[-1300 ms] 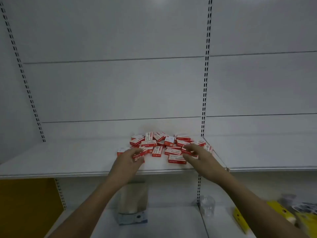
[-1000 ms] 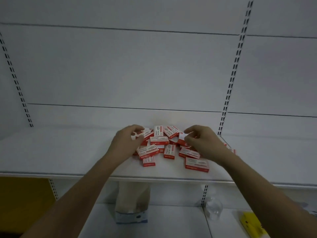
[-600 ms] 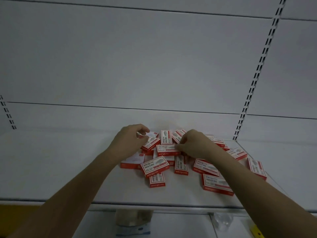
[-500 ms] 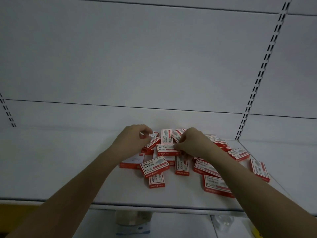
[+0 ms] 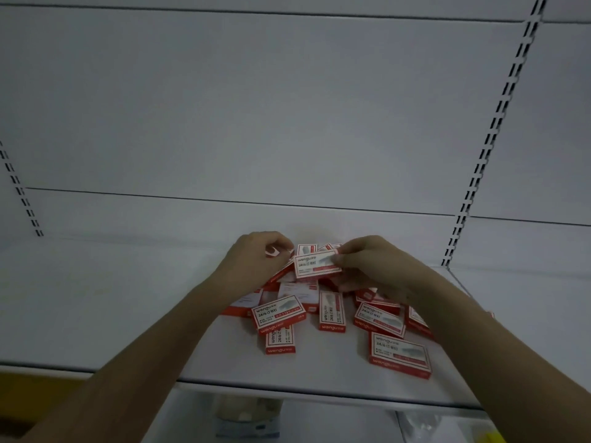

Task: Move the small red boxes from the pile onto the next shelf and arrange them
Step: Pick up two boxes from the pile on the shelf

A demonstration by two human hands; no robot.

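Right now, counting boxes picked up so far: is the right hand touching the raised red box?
Touching. The head view shows the right hand pinching the raised red box at its right end.

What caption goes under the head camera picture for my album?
Right hand lifts one red box from the pile on a white shelf; left hand grips another.

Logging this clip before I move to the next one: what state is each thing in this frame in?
Left hand: fingers curled, pinching a small red-and-white cardboard box.
Right hand: pinching a lifted red-and-white cardboard box, held above the pile.
Pile of small red boxes: loose, unsorted, lying flat at mixed angles.
White metal shelf: holds the pile near its right end.
Neighbouring white shelf to the right: no boxes visible on it.
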